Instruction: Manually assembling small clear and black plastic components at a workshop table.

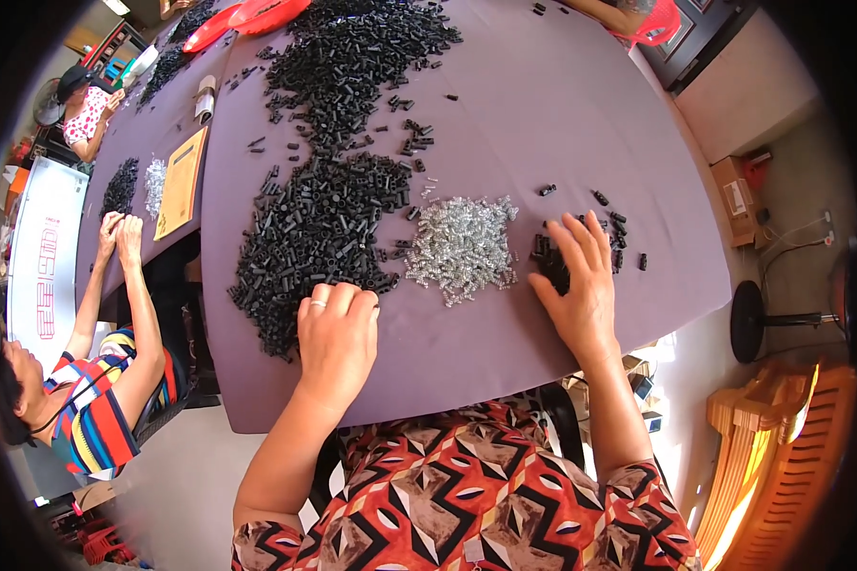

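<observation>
A large heap of small black tubular pieces [305,224] spreads over the table at left. At its near right edge is my left hand [338,333], a ring on one finger, its fingers curled down into the pieces; their tips are hidden. To the right of the heap lies a pile of small clear, spring-like pieces [462,247]. My right hand [581,281] rests farther right, thumb and fingers apart over a small cluster of black pieces [548,259]. Part of that cluster is under the palm. Several loose black pieces [619,228] lie just beyond these fingers.
The table [581,124] has a purple-grey cover. Red trays [267,14] stand at the far end. At the left, a person in a striped top [100,409] works at an adjoining table with a yellow envelope [181,181]. A wooden chair [781,457] and a cardboard box [736,200] stand at right.
</observation>
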The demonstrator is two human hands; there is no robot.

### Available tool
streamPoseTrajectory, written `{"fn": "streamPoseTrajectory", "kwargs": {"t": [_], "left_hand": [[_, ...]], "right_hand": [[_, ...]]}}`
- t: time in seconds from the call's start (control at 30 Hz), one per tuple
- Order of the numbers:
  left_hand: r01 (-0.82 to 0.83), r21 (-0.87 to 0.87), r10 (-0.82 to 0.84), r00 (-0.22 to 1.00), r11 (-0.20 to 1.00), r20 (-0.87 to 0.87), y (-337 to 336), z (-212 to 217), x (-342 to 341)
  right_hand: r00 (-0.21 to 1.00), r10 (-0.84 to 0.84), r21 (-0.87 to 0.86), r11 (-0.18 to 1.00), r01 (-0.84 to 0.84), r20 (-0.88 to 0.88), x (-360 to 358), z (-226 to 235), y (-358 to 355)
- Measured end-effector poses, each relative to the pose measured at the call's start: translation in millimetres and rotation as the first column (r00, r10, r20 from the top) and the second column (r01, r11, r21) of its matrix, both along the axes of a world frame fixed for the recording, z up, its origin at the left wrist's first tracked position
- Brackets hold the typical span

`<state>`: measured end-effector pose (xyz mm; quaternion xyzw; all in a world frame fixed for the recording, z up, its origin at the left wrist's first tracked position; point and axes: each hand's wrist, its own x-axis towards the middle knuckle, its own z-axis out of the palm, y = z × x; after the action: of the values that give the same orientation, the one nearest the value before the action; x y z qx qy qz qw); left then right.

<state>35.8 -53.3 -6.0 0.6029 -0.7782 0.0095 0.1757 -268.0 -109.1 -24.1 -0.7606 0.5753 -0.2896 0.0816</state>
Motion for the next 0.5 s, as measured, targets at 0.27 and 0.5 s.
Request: {"fn": "streamPoseTrajectory", "kwargs": {"t": [0.27, 0.5], "left_hand": [[0.070, -0.014, -0.072, 0.974, 0.997, -0.217, 23, 2, -10], [0.109, 0.057, -0.063, 0.849, 0.992, -0.524, 42, -10, -14]], "right_hand": [[0.942, 0.330, 0.007, 0.944, -0.330, -0.064, 46, 2, 33], [0.961, 0.271, 0.032, 0.962, -0.270, -0.058, 37, 1, 44]]}}
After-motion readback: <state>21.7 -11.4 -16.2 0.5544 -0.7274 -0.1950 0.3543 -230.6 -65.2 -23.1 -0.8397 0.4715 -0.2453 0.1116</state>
